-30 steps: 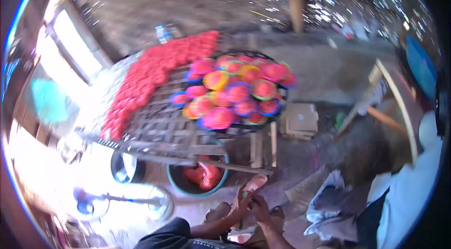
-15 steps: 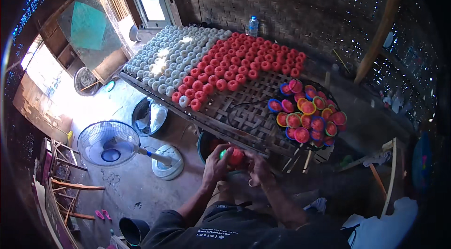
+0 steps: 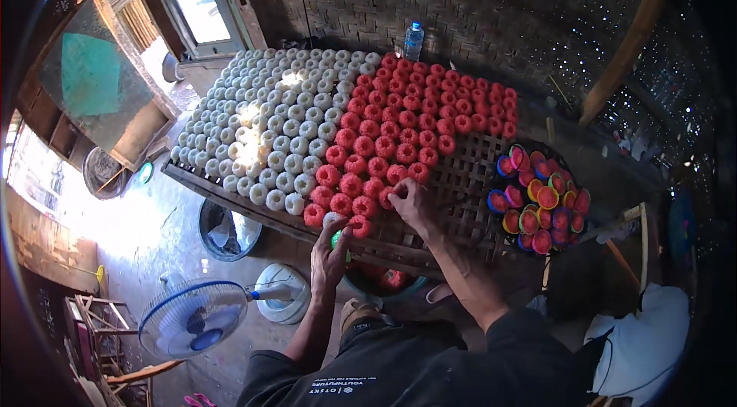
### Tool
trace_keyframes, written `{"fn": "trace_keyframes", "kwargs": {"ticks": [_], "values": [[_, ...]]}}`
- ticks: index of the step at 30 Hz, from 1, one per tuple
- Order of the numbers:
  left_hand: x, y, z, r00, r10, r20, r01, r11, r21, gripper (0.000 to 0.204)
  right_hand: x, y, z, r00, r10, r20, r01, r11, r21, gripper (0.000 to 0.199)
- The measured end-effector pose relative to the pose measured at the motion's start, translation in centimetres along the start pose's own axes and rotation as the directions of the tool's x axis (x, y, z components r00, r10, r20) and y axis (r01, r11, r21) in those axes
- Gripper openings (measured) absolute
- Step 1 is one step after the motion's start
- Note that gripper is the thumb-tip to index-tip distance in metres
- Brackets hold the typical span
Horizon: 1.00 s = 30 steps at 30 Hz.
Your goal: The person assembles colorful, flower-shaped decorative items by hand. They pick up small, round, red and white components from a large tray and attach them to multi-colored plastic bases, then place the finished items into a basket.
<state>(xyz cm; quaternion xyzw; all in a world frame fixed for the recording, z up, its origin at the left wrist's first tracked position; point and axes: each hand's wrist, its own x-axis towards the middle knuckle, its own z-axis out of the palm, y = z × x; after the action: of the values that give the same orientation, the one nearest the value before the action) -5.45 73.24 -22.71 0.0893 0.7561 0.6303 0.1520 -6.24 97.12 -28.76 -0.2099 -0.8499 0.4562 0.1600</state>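
Observation:
Reaching over the slatted bamboo table, my right hand has its fingertips closed on a red ring-shaped piece with a ridged surface, at the near edge of the red rows. My left hand is at the table's front edge, its fingers curled around a small green object that is mostly hidden. Just beyond those fingers sit a whitish ring and a red ring. Rows of white rings fill the left of the table, beside the red rings.
A cluster of red pieces in coloured cups lies on the table's right. Below the front edge stands a tub with red pieces inside. A standing fan and a dark basin are at left. A water bottle stands at the back.
My hands have moved from close together above the tub up to the table. The right hand now reaches to the red rows, apart from the left. The view has shifted too.

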Motion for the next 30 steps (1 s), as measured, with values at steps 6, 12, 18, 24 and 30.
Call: {"fn": "trace_keyframes", "kwargs": {"ticks": [6,12,18,24,30], "values": [[0.4,-1.0,-2.0,0.999,0.025,-0.040,-0.026,1.000,-0.016,0.043,-1.1,-3.7,-0.9,0.953,-0.187,-0.237,0.125,0.959,-0.254,0.021],[0.0,1.1,-2.6,0.991,-0.135,0.000,0.132,0.970,-0.205,0.042,3.6,-2.6,-1.6,0.834,-0.539,-0.117,0.424,0.761,-0.491,0.027],[0.1,-1.0,-3.2,0.997,-0.019,-0.074,0.001,0.972,-0.235,0.042,5.5,-2.3,-1.9,0.984,-0.164,-0.066,0.144,0.961,-0.237,0.021],[0.0,-1.0,-3.2,0.994,0.035,-0.107,-0.054,0.982,-0.180,0.041,5.0,-0.6,-0.5,0.882,-0.430,-0.195,0.290,0.820,-0.494,0.021],[-0.7,-0.6,-3.2,1.000,0.001,0.010,0.002,0.951,-0.309,0.043,0.2,-2.3,-8.2,0.833,-0.383,-0.401,0.200,0.882,-0.427,0.030]]}}
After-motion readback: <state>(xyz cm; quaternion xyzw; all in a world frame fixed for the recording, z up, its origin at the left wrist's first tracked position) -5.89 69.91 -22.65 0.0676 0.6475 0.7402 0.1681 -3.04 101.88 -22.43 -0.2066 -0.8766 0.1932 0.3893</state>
